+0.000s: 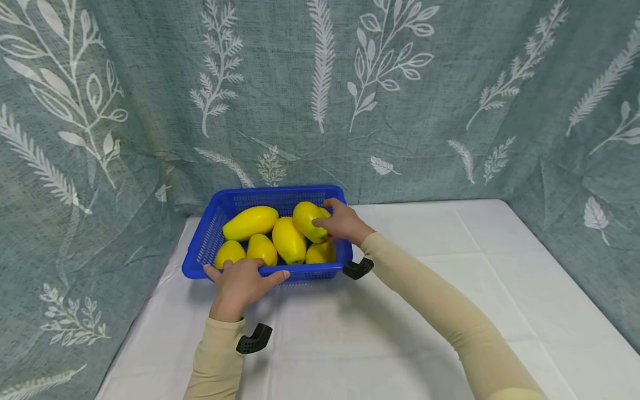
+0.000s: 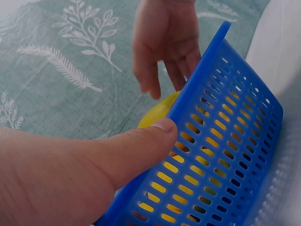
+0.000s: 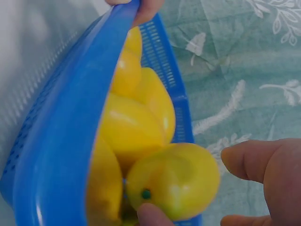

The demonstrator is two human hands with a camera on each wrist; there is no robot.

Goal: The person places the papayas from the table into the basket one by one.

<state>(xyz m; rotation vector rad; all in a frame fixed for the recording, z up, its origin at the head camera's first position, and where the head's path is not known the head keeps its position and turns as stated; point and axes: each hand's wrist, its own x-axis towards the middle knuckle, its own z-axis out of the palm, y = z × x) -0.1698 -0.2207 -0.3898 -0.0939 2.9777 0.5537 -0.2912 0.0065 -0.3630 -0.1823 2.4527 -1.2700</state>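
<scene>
A blue plastic basket with slotted walls holds several yellow mangoes, one of them long. My left hand grips the basket's near rim, its thumb lying along the outer side and its fingers over the edge. My right hand reaches into the basket's right end, spread about the topmost mango. In the right wrist view, one fingertip meets this mango beside its green stem spot, while the other fingers stand apart from it.
The basket stands on a white-covered table, near its back left corner. A green-grey curtain with white leaf prints hangs behind and along both sides. Black camera mounts sit at both wrists.
</scene>
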